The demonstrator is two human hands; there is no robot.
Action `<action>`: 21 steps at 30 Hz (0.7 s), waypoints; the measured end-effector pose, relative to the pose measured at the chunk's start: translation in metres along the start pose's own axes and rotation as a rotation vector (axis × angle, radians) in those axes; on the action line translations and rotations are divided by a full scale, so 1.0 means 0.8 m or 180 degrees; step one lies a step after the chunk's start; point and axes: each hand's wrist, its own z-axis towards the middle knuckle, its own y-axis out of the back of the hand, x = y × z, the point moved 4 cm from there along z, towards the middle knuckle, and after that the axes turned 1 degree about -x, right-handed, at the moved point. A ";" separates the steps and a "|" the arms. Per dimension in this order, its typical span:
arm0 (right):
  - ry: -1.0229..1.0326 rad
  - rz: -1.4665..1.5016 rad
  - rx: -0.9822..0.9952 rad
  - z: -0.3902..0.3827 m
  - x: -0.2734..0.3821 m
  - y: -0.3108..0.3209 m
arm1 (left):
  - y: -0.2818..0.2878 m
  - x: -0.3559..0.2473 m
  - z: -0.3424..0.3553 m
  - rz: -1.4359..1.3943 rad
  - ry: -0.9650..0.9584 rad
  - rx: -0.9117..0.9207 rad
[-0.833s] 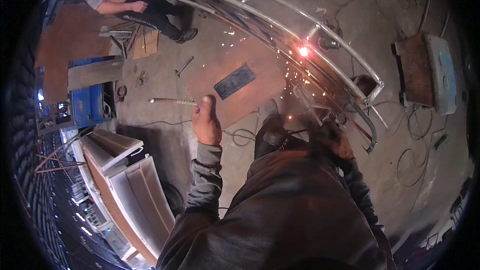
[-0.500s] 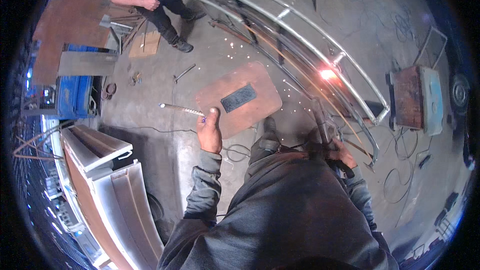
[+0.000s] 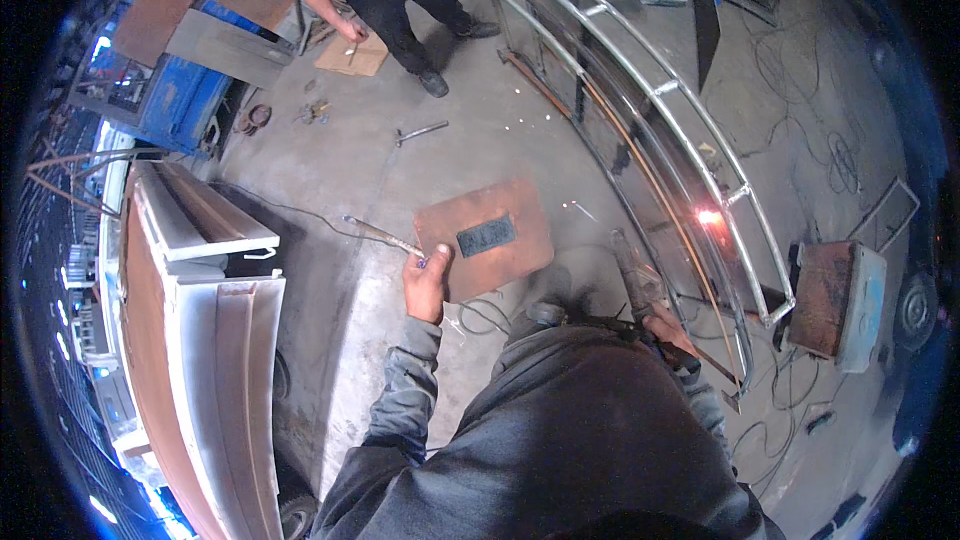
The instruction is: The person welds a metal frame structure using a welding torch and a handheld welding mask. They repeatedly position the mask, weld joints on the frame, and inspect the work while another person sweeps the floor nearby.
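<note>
My left hand is closed around the edge of a flat reddish-brown welding hand shield with a dark rectangular window. A thin pale rod sticks out leftward from the same hand. My right hand is low at the right, its fingers curled against something dark that I cannot make out. Just beyond it stands a curved frame of silver tubes. A spot on the frame glows red-hot, and a few sparks lie on the floor.
Another person stands at the upper left. White curved panels rise on my left, beside a blue metal bin. A rusty box sits at the right among cables. A hammer lies on the floor.
The view has shifted, so the scene sits lower in the picture. The glow has shrunk and the scattered sparks are fewer. My left hand keeps the shield and rod.
</note>
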 end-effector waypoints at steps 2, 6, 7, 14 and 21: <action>-0.0173 -0.0023 -0.0164 -0.002 -0.032 0.006 | 0.005 -0.008 -0.012 0.0142 -0.0051 -0.0012; -0.0872 0.0710 -0.0054 0.016 -0.054 0.028 | 0.025 -0.008 -0.039 0.0734 -0.0055 -0.0050; -0.1025 0.0864 -0.0019 0.015 -0.045 0.026 | 0.030 -0.006 -0.048 0.0811 -0.0061 -0.0019; -0.0963 0.1873 -0.0016 0.003 -0.004 0.017 | 0.033 -0.012 -0.085 0.1537 0.0021 0.0165; -0.0722 0.1987 0.0252 0.014 0.044 0.013 | 0.002 -0.020 -0.047 0.1563 -0.0299 0.0372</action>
